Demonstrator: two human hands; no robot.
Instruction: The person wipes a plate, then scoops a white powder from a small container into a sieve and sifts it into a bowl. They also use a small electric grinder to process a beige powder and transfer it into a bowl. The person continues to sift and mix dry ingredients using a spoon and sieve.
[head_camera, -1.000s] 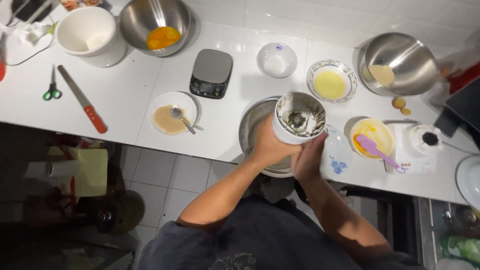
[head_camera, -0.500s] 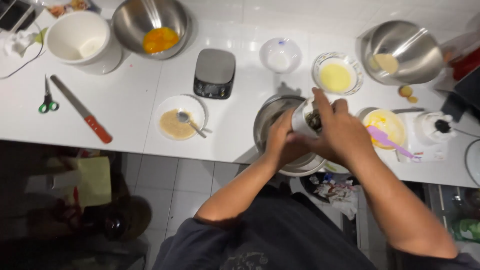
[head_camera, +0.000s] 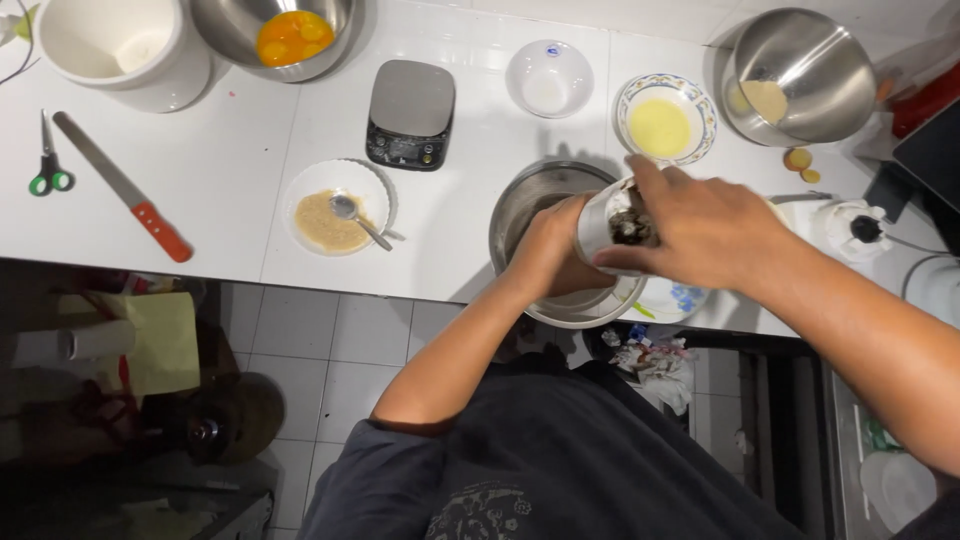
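White cup (head_camera: 605, 225) sits above the steel bowl (head_camera: 520, 205) at the counter edge, left hand (head_camera: 545, 245) wrapped around its side, right hand (head_camera: 705, 225) fingers reaching into its mouth.

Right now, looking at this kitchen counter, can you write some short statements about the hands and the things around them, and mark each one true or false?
1. The left hand holds a white cup over a metal bowl. True.
2. The right hand rests on the scale. False: it is at the cup's mouth.
3. A spoon lies in the small plate. True.
4. The knife has a green handle. False: the handle is red; the scissors have green handles.
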